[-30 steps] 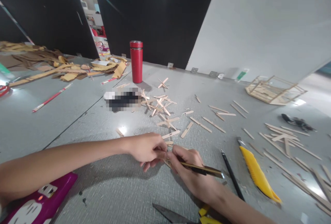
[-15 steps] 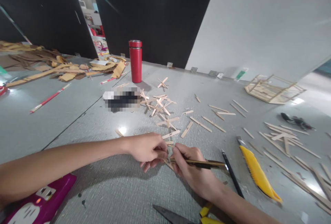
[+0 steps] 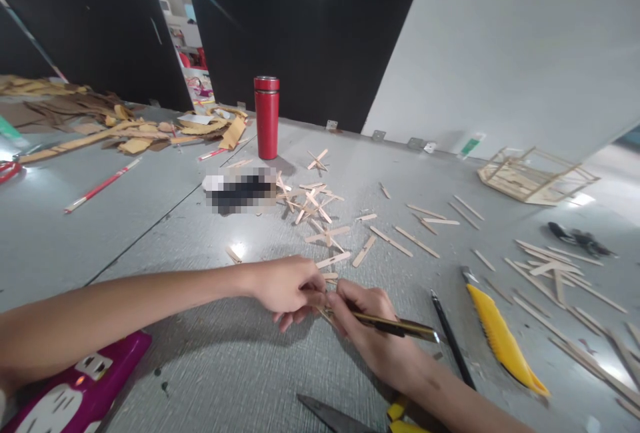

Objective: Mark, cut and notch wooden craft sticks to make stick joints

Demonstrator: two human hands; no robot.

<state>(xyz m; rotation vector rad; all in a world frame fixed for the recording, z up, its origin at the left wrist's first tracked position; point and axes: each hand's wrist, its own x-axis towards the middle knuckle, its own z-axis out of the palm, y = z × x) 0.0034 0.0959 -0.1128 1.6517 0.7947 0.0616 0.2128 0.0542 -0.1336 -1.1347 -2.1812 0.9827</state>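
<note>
Yellow-handled scissors [image 3: 333, 414] nearest, purple device [image 3: 117, 366] off left, under the left forearm. Right hand [image 3: 371, 341] closed around a gold pen-like tool [image 3: 420, 330]; tip hidden. Left hand [image 3: 290, 288] curled, thumb and forefinger pinching a small wooden stick [image 3: 326, 315], mostly hidden, between both hands. Black pen [image 3: 453, 341] and yellow cutter [image 3: 503, 336] right of the right hand. Loose sticks [image 3: 391, 241] beyond, then red bottle [image 3: 267, 123], upright.

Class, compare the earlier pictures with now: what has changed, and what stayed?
The gold tool in the right hand tipped nearer level, then its rear end dipped back. Nothing was visibly taken up or released. The left hand, red bottle and yellow cutter stayed put.
</note>
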